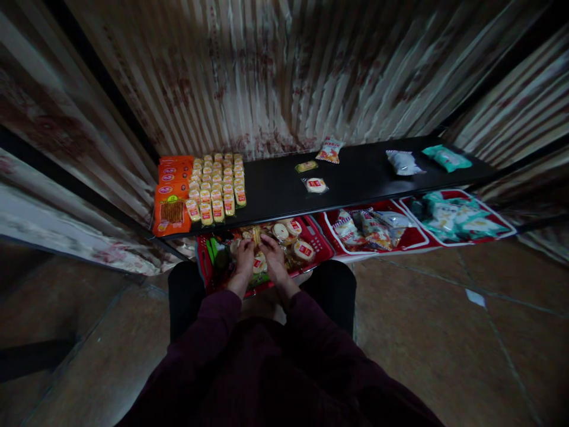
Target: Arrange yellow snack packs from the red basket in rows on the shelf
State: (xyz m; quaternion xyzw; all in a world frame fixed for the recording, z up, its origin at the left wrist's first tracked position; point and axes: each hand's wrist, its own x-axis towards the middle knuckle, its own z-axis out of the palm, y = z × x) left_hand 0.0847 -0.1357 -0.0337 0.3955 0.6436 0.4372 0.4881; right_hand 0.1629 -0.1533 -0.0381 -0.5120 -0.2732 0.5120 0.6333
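Both hands are low over the red basket [322,244] at the shelf's front edge. My left hand [243,259] and my right hand [274,256] are close together with fingers bent inward. Pinched between their fingertips is a small yellow wrapped snack cake [256,233], partly hidden by the fingers. Round wrapped cakes [304,250] lie in the basket to the right of my hands, and one round cake [259,264] shows between them. Green packets [218,254] lie at the basket's left side.
On the black shelf [275,196], rows of yellow snack cakes [216,190] stand beside orange packets [172,204]. A round cake [316,185], a puffed bag [329,150], a white bag [403,163] and a teal bag [446,158] lie farther right. Below are two more bag-filled baskets [422,240].
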